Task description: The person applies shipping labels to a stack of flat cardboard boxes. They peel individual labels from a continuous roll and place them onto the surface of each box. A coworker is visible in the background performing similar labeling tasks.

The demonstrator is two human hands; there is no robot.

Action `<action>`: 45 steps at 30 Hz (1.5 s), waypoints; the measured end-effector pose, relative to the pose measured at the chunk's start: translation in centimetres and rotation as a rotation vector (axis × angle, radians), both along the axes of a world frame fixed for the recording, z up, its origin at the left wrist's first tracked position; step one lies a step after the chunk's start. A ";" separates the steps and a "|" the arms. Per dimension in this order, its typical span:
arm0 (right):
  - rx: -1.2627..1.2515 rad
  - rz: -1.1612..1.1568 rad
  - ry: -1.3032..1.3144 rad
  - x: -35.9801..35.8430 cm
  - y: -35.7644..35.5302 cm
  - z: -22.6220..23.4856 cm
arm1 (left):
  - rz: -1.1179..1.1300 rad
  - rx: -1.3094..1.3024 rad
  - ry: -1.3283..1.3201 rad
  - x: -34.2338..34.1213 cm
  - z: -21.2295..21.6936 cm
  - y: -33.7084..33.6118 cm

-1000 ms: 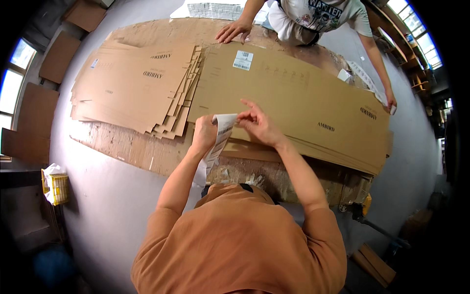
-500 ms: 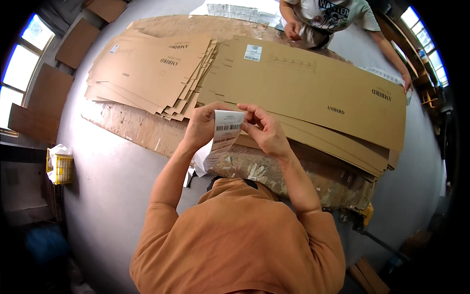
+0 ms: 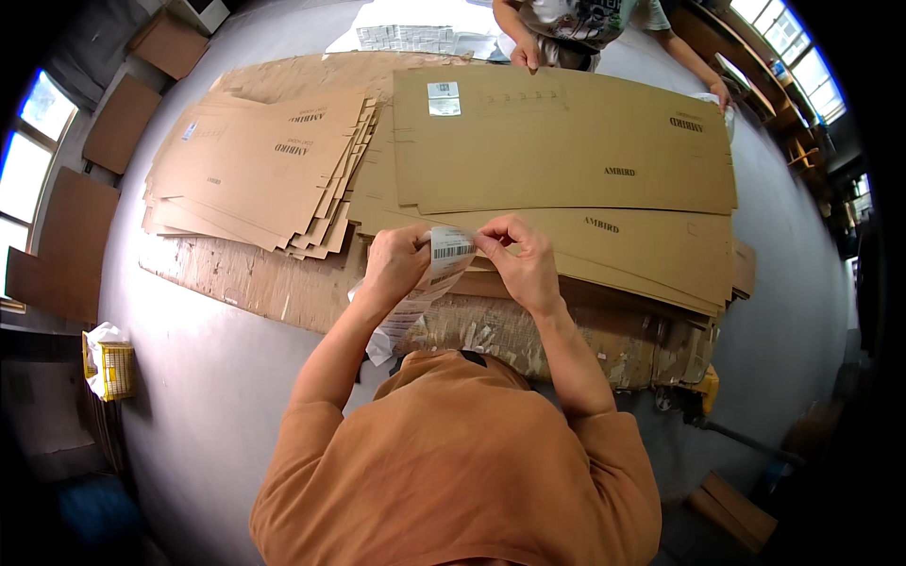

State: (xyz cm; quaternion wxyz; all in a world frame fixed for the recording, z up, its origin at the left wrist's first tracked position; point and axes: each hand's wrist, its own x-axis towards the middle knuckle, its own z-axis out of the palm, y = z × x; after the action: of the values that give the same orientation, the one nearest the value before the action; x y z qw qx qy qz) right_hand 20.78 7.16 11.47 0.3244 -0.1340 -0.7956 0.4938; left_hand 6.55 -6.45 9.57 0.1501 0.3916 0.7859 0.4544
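Between my two hands stretches a strip of white barcode labels (image 3: 442,274), its lower end hanging toward my body. My left hand (image 3: 397,262) is closed on the strip's left edge. With thumb and forefinger, my right hand (image 3: 520,257) pinches the strip's upper right corner. Just beyond my hands lies a stack of flat cardboard boxes (image 3: 651,266). Its top flat box (image 3: 557,151) bears a white label (image 3: 444,99) near the far left corner. Across the stack, a co-worker's hand (image 3: 526,53) grips the far edge of that box, and the other hand (image 3: 721,95) is at its right end.
Another stack of flat boxes (image 3: 255,179) lies to the left on the worn cardboard-covered base (image 3: 236,274). Bundled white sheets (image 3: 406,36) are at the far side. A yellow basket (image 3: 117,370) stands on the floor at left, and a yellow pallet jack (image 3: 700,389) at right.
The co-worker's near-side hand has come down onto the top box's far edge, and that box now sits turned relative to those beneath. My hands still hold the label strip, which bends more.
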 end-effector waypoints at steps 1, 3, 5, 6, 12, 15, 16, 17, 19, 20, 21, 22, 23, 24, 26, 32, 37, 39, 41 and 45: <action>-0.054 -0.023 -0.013 0.2 0.2 -0.2 | -0.015 -0.015 0.013 0.0 -0.1 0.1; -0.163 -0.068 -0.036 0.7 0.5 -0.5 | -0.045 -0.045 0.040 -0.2 -0.2 0.5; -0.183 -0.117 -0.034 1.1 1.4 -1.0 | -0.068 -0.089 0.099 -0.6 -1.0 0.8; -0.190 -0.142 -0.028 1.4 2.0 -1.3 | -0.072 -0.103 0.100 -0.8 -1.3 1.0; -0.310 -0.257 -0.038 3.0 5.3 -1.2 | -0.121 -0.156 0.037 -1.6 -3.0 2.4; -0.353 -0.295 -0.040 3.7 6.4 -1.7 | -0.173 -0.139 0.028 -1.6 -3.5 3.2; -0.349 -0.309 -0.067 3.8 6.6 -1.8 | -0.179 -0.160 0.008 -1.6 -3.8 3.3; -0.354 -0.313 -0.069 3.8 6.8 -1.9 | -0.181 -0.161 -0.001 -1.6 -4.1 3.4; -0.368 -0.318 -0.072 3.7 7.0 -2.2 | -0.184 -0.166 -0.020 -1.4 -4.6 3.7; -0.358 -0.312 -0.082 3.7 7.0 -2.3 | -0.183 -0.168 -0.036 -1.2 -4.6 3.8; -0.348 -0.305 -0.092 3.7 7.0 -2.3 | -0.182 -0.166 -0.038 -1.1 -4.7 3.7; -0.335 -0.302 -0.096 3.6 7.1 -2.3 | -0.184 -0.161 -0.036 -1.0 -4.7 3.6; -0.337 -0.297 -0.091 3.6 7.1 -2.3 | -0.187 -0.157 -0.034 -0.9 -4.7 3.6; -0.339 -0.292 -0.087 3.5 7.0 -2.3 | -0.189 -0.145 -0.016 -0.8 -4.9 3.5; -0.341 -0.285 -0.079 3.3 7.0 -2.3 | -0.192 -0.121 0.026 -0.8 -5.2 3.4; -0.333 -0.301 -0.103 3.3 6.5 -2.1 | -0.198 -0.126 0.021 -0.2 -5.8 3.2; -0.355 -0.300 -0.085 4.1 6.0 -2.4 | -0.251 -0.175 0.014 0.7 -6.2 3.0; -0.373 -0.313 -0.075 4.4 5.9 -2.5 | -0.270 -0.180 0.025 1.0 -6.2 3.0; -0.384 -0.327 -0.079 4.8 5.8 -2.6 | -0.282 -0.189 0.037 1.1 -6.2 3.0; -0.386 -0.347 -0.093 5.2 5.6 -2.7 | -0.284 -0.133 0.065 1.2 -6.5 2.9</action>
State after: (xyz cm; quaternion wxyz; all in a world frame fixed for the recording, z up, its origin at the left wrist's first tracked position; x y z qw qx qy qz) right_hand 25.97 12.77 8.82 0.3358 -0.3504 -0.6656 0.5669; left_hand 7.71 -3.55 3.10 0.2130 0.5023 0.7554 0.3629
